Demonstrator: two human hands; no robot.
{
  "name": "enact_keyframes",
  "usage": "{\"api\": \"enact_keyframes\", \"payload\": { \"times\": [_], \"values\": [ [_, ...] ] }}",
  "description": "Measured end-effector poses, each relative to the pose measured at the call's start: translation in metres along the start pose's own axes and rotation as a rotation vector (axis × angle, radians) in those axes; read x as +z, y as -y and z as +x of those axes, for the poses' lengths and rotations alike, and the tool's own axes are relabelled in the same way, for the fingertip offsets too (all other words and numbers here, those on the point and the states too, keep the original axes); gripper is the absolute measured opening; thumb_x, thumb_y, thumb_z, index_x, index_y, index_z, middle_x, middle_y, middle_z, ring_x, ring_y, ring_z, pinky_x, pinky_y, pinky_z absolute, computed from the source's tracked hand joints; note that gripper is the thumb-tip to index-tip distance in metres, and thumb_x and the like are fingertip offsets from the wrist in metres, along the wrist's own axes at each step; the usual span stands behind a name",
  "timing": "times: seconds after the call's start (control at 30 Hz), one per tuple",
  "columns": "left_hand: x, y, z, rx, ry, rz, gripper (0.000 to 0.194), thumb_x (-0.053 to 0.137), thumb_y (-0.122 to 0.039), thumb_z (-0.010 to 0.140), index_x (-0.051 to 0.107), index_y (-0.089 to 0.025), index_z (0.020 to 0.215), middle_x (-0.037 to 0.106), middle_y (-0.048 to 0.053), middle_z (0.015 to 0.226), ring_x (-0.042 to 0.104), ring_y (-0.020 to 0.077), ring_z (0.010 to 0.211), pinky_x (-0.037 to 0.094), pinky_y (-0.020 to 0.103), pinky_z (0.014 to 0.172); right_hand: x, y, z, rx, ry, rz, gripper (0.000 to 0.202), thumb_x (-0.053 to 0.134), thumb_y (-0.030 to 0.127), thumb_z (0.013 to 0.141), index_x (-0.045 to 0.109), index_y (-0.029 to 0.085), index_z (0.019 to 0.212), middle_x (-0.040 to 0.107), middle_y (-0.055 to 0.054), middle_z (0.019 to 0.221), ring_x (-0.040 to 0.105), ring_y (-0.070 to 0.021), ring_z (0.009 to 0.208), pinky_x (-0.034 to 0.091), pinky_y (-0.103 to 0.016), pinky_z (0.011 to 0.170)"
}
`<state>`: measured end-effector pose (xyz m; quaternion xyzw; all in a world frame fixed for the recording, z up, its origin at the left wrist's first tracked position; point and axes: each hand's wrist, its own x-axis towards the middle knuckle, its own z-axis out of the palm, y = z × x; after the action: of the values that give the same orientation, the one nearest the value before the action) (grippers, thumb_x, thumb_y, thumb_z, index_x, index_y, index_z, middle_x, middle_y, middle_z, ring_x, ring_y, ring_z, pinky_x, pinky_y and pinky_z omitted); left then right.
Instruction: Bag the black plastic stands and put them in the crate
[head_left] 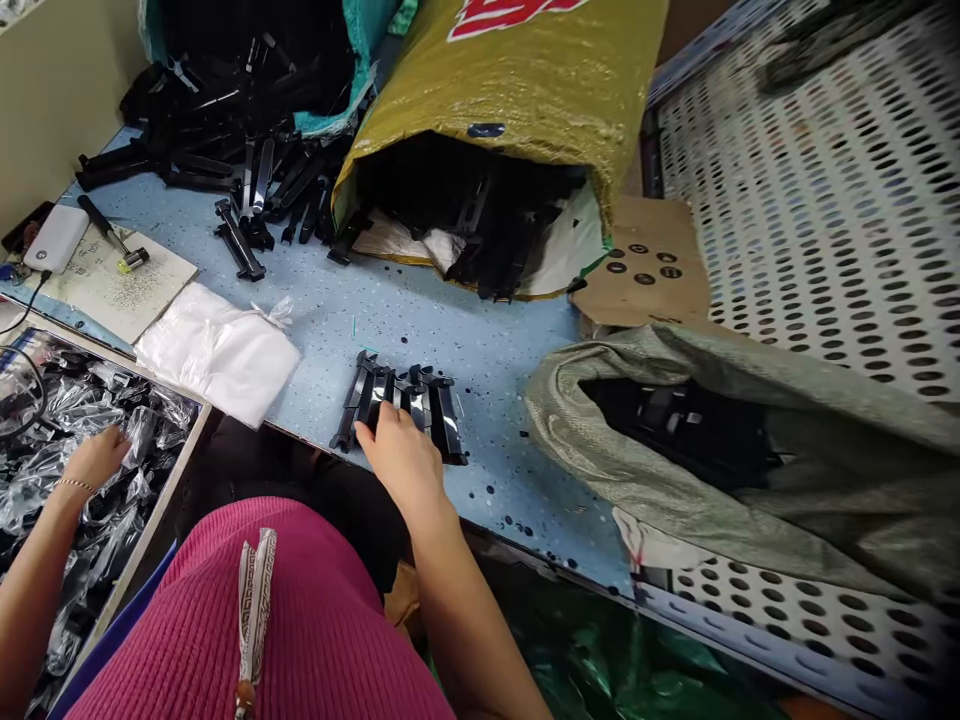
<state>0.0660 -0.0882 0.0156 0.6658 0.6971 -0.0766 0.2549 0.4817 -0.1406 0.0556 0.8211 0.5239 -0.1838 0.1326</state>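
Note:
My right hand [405,450] is at the front of the blue speckled table, its fingers closed on one of several long black plastic parts [448,420]. These parts lie side by side, roughly parallel, with wider ends. Out to the left, my left hand [97,458] is over a bin [169,480] of black parts in clear plastic bags. Its fingers are curled together, and whatever they may hold is hidden. Between the hands, a stack of white plastic bags [221,350] lies at the table edge.
A yellow sack [510,90] of black parts lies open at the back. Beside it, loose black parts spill from a teal sack [360,70]. A grey-green sack [825,470] lies right, near a perforated metal panel [817,200]. A small hammer [112,235] rests on a board at left.

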Motion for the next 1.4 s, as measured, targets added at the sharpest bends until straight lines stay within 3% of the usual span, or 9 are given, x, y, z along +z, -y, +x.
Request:
{"api": "enact_keyframes", "payload": {
  "times": [0.17,0.27,0.43,0.53,0.67,0.9,1.1,1.23,1.4],
  "values": [
    [0.014,-0.15,0.044,0.674,-0.284,-0.279,0.018,0.065,-0.033,0.092,0.066,-0.017,0.1,0.068,0.012,0.108,0.066,0.0224,0.089,0.055,0.036,0.081,0.015,-0.01,0.014,-0.034,-0.024,0.202,0.051,0.054,0.025,0.1,0.049,0.006,0.147,0.071,-0.025,0.126,0.074,-0.0333,0.109,0.055,-0.041,0.091],
    [0.027,-0.195,0.06,0.66,-0.293,-0.136,0.012,0.067,-0.024,0.091,0.066,-0.014,0.085,0.068,0.018,0.103,0.065,0.0287,0.097,0.054,0.043,0.086,0.028,-0.028,0.021,-0.089,-0.064,0.619,0.046,0.058,0.029,0.095,0.059,0.016,0.139,0.075,-0.017,0.121,0.072,-0.0321,0.112,0.055,-0.047,0.097],
    [0.016,-0.179,0.077,0.542,-0.042,-0.498,0.014,0.065,-0.026,0.09,0.068,-0.016,0.08,0.069,0.008,0.087,0.066,0.0201,0.082,0.052,0.034,0.079,0.03,-0.02,0.014,-0.213,0.221,1.6,0.045,0.076,0.05,0.08,0.069,0.022,0.115,0.077,-0.01,0.111,0.074,-0.0268,0.096,0.062,-0.041,0.081],
    [0.007,-0.172,0.078,0.459,0.004,-0.679,0.026,0.076,-0.039,0.08,0.065,-0.017,0.073,0.064,0.003,0.075,0.06,0.0158,0.069,0.048,0.029,0.065,0.021,0.01,0.012,-0.281,0.456,1.866,0.041,0.083,0.049,0.074,0.071,0.023,0.103,0.077,-0.009,0.114,0.074,-0.0214,0.084,0.062,-0.036,0.075],
    [0.006,-0.173,0.074,0.569,-0.016,-0.672,0.028,0.066,-0.04,0.087,0.069,-0.016,0.073,0.067,0.006,0.084,0.064,0.0173,0.078,0.052,0.031,0.074,0.022,0.055,0.026,-0.354,0.664,1.987,0.041,0.084,0.049,0.072,0.07,0.023,0.099,0.077,-0.006,0.115,0.073,-0.0171,0.079,0.062,-0.033,0.074],
    [0.004,-0.154,0.058,0.731,-0.286,-0.395,0.026,0.048,-0.014,0.093,0.072,-0.016,0.101,0.073,0.012,0.11,0.069,0.0225,0.104,0.057,0.04,0.095,0.048,0.056,0.025,-0.277,0.497,2.03,0.041,0.086,0.05,0.073,0.068,0.024,0.099,0.075,-0.002,0.093,0.073,-0.0178,0.085,0.062,-0.031,0.077],
    [-0.002,-0.151,0.057,0.763,-0.261,-0.323,0.058,0.047,-0.007,0.091,0.054,-0.014,0.148,0.058,0.019,0.146,0.071,0.02,0.107,0.06,0.036,0.098,0.062,0.041,-0.002,-0.382,1.062,1.977,0.044,0.076,0.055,0.079,0.073,0.017,0.102,0.068,-0.002,0.077,0.049,-0.0077,0.053,0.039,-0.014,0.037],
    [0.004,-0.153,0.032,0.972,-0.294,-0.292,0.069,0.043,-0.005,0.094,0.036,-0.021,0.161,0.051,0.017,0.154,0.06,0.0241,0.133,0.053,0.04,0.113,0.066,0.056,0.004,-0.397,0.821,1.896,0.04,0.065,0.057,0.087,0.071,0.018,0.096,0.063,0.0,0.072,0.037,-0.0073,0.047,0.032,-0.016,0.033],
    [0.013,-0.171,-0.018,1.317,-0.158,-0.212,0.071,0.043,-0.004,0.096,0.026,-0.017,0.164,0.053,0.02,0.151,0.053,0.0248,0.142,0.052,0.039,0.115,0.046,0.064,-0.006,-0.355,0.25,1.5,0.02,0.066,0.038,0.088,0.072,0.021,0.099,0.07,-0.003,0.083,0.061,-0.0153,0.068,0.054,-0.025,0.058]
  ]
}}
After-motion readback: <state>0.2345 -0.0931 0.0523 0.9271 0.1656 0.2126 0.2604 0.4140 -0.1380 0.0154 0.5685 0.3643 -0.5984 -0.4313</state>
